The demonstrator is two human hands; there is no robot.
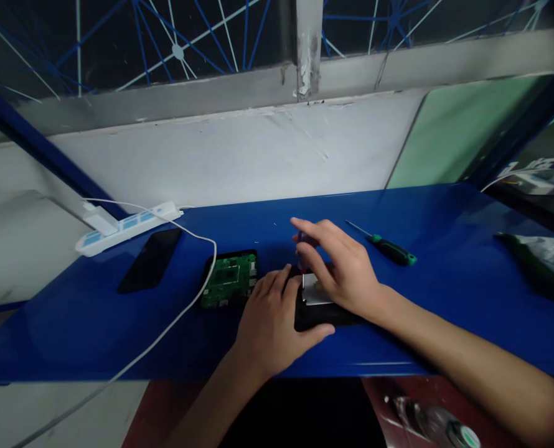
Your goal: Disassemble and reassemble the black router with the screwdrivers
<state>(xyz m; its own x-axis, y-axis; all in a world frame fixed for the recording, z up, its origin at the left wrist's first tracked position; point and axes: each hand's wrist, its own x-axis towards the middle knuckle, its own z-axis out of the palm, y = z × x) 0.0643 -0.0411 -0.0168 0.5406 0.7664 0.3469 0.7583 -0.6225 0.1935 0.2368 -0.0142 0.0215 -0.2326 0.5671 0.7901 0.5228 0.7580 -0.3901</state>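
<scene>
A black opened device (321, 314) with a silvery part inside lies near the front edge of the blue table (445, 298). My left hand (270, 326) rests flat on its left side, fingers lying together on it, thumb stretched along its front edge. My right hand (335, 264) hovers over the device's top, fingers bent in a pinch around a small reddish tool (301, 239) I cannot make out clearly. A green circuit board (228, 280) in a black shell lies just left of my left hand.
A green-handled screwdriver (389, 249) lies right of my hands. A black phone (150, 261) and a white power strip (127, 227) with a white cable (174, 317) sit at the left. A green-and-grey bag (543, 261) lies at the far right. A wall rises behind.
</scene>
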